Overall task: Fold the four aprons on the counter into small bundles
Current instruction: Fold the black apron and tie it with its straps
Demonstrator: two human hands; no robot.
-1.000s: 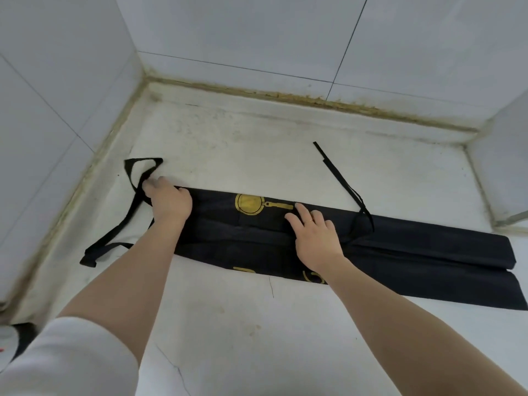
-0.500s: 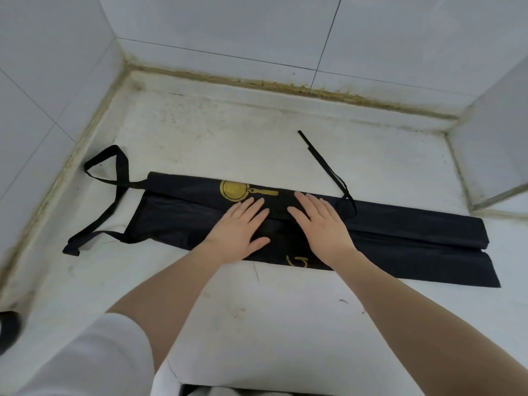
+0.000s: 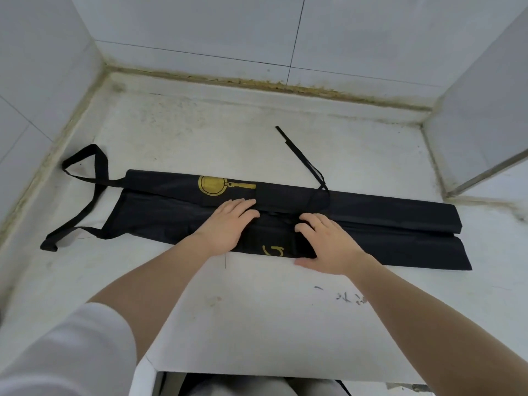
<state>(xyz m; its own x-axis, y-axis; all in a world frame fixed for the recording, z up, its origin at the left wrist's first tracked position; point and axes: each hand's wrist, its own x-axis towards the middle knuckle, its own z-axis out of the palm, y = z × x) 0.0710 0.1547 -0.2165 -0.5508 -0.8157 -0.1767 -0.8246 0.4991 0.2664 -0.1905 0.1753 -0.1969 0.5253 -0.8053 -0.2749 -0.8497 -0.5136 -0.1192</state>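
Observation:
One black apron [image 3: 385, 221] with a gold print lies folded lengthwise into a long strip across the white counter [image 3: 257, 310]. Its neck loop [image 3: 94, 178] trails off the left end and a waist tie [image 3: 300, 155] runs away toward the back wall. My left hand [image 3: 225, 227] rests flat on the strip's middle, fingers together. Just to its right, my right hand [image 3: 325, 247] has its fingertips curled on the fabric and its thumb at the near edge. Only this one apron shows.
Tiled walls close in the counter on the left, back and right, with a grimy seam [image 3: 257, 81] along the back. A step with a metal edge [image 3: 485, 172] stands at the right. The counter's front edge [image 3: 257, 375] is near my body.
My left hand came from the apron's left end to its middle beside my right hand. Now both hands sit slightly nearer me and my right fingers have curled.

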